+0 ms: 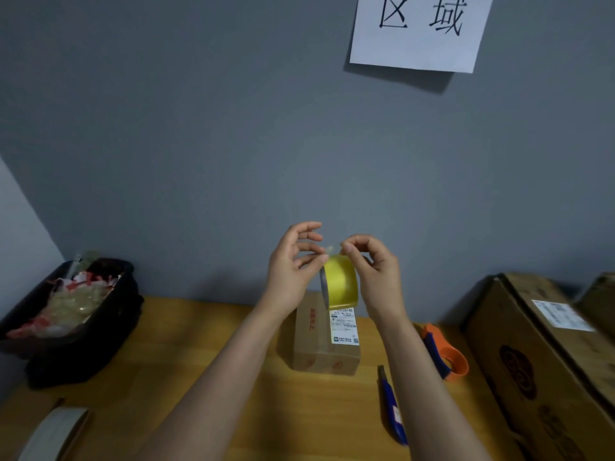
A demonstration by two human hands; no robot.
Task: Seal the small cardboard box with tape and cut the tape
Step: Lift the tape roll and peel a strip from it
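A small cardboard box (319, 347) with a white shipping label lies on the wooden table, straight ahead. Both my hands are raised above it and hold a yellow tape roll (341, 282) between them. My left hand (293, 264) steadies the roll's left side, with its fingertips at the top edge. My right hand (372, 264) pinches the loose clear tape end at the top of the roll. A blue utility knife (392, 405) lies on the table to the right of the box.
An orange tape dispenser (446, 356) sits right of the knife. Large cardboard boxes (539, 354) fill the right side. A black bin (66, 311) of tape scraps stands at the left. Another tape roll (53, 434) is at the bottom left. A grey wall is close behind.
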